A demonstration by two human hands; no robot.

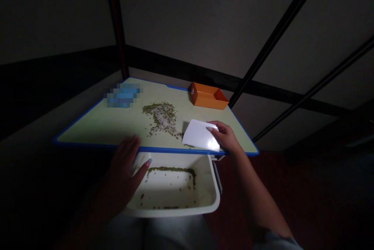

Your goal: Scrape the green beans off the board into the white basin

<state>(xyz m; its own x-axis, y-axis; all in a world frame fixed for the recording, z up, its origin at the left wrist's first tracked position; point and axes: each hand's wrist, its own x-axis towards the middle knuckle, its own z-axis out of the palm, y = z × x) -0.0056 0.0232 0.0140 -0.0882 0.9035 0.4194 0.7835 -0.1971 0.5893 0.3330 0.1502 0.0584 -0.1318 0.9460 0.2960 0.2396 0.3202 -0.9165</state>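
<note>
My right hand (223,135) grips a white scraper card (198,135) by its right side, thumb on top. The card lies low over the pale green tabletop (102,125) near the front edge. To its left is a scattered heap of small green beans or seeds (154,109) mixed with whitish grains; a few more lie by the card's lower edge. My left hand (127,164) rests at the table's blue front edge, fingers stretched out, thumb reaching over the white bin (214,199). That bin sits below the edge, with small green pieces along its inner base.
An orange open box (210,101) stands at the table's back right. On the back left lies a blue item (124,96), blurred out. Panelled walls (181,16) rise behind the table. The reddish floor (233,211) shows at the lower right; the surroundings are dark.
</note>
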